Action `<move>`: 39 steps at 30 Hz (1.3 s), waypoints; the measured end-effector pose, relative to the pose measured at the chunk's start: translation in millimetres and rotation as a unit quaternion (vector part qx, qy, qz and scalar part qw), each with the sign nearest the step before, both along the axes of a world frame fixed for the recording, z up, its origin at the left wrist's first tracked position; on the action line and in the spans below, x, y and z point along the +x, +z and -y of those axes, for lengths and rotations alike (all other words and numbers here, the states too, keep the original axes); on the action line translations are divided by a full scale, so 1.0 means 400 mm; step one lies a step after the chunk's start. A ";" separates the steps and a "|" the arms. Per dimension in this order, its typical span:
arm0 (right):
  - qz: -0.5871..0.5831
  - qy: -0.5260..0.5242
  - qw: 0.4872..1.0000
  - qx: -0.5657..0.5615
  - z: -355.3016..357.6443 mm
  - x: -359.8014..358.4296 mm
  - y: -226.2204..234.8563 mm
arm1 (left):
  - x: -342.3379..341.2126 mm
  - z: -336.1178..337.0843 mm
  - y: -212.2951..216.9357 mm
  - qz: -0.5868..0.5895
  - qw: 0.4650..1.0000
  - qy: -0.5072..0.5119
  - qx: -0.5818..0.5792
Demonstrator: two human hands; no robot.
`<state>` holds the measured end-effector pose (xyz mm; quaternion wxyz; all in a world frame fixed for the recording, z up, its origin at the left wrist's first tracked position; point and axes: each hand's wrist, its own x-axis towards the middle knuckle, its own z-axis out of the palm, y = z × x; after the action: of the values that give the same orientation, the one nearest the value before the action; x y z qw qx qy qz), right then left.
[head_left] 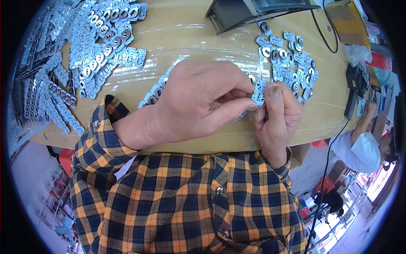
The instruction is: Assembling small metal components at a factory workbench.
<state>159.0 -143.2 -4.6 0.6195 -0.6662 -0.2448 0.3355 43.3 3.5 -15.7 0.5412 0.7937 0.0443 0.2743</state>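
Note:
A small light-blue circuit board (259,93) is held in front of me above the table. My right hand (280,112) grips it, the thumb pressed along its right side and the other fingers curled below. From the left, my left hand (198,99) reaches across with thumb and forefinger bent together at the board's left edge. What lies between those left fingertips is mostly hidden. Under my left wrist, a joined strip of boards with round dark parts (158,89) lies on the table, partly covered by the hand.
Many joined circuit boards (91,42) cover the table's left side. Several single boards (292,63) lie in a loose pile beyond my right hand. A black stand-like object (253,12) stands at the back. A cable (327,165) hangs at right. Another person (359,148) sits far right.

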 end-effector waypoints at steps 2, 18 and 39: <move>0.002 0.011 1.000 0.000 0.001 0.001 -0.003 | -0.003 0.000 -0.003 0.002 0.999 0.004 0.052; -0.016 0.217 0.970 0.111 0.005 -0.033 0.004 | -0.120 -0.129 0.113 -0.384 0.854 0.041 0.348; 0.031 0.114 0.993 -0.013 0.012 0.023 0.015 | -0.045 -0.068 0.032 -0.182 0.971 -0.141 -0.066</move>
<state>168.2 -148.0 1.4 0.5609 -0.6520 -0.3338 0.3857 25.1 30.7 -2.7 0.6087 0.7908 0.0478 0.0430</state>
